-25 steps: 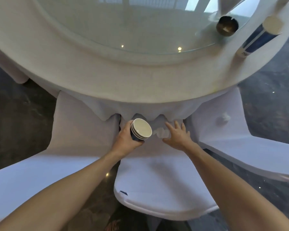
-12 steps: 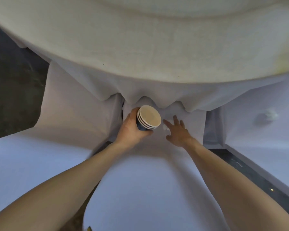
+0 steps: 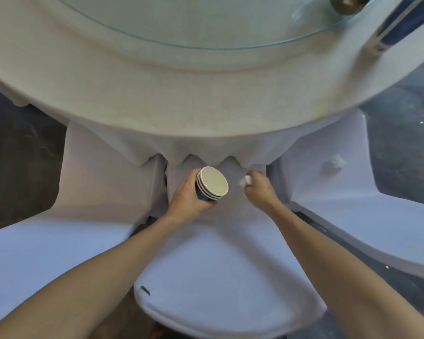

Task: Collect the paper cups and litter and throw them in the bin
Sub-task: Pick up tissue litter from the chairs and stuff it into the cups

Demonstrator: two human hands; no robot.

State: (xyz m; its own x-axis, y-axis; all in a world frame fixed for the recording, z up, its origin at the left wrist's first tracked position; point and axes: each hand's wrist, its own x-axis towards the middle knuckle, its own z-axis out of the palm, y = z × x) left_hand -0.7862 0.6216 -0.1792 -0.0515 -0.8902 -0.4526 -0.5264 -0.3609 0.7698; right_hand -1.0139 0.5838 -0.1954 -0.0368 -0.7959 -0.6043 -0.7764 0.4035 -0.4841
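Observation:
My left hand (image 3: 186, 194) grips a stack of nested paper cups (image 3: 212, 184), blue outside with white rims, their mouths turned toward me. My right hand (image 3: 260, 189) is closed around a small crumpled white paper (image 3: 245, 181) just above the seat of the middle chair (image 3: 220, 265), under the tablecloth's hanging edge. A second crumpled paper ball (image 3: 336, 161) lies on the seat of the right chair (image 3: 328, 192). More blue and white cups (image 3: 402, 23) lie on the table at the upper right, partly cut off.
A round table with a white cloth (image 3: 157, 99) and a glass turntable (image 3: 206, 20) fills the top. A dark round object (image 3: 346, 3) sits on the glass. A third white-covered chair (image 3: 96, 192) stands to the left. Dark floor (image 3: 17, 152) shows between the chairs.
My right hand was spread open over the paper on the chair seat; now its fingers have closed around it. My head has lifted, bringing the table top back into view.

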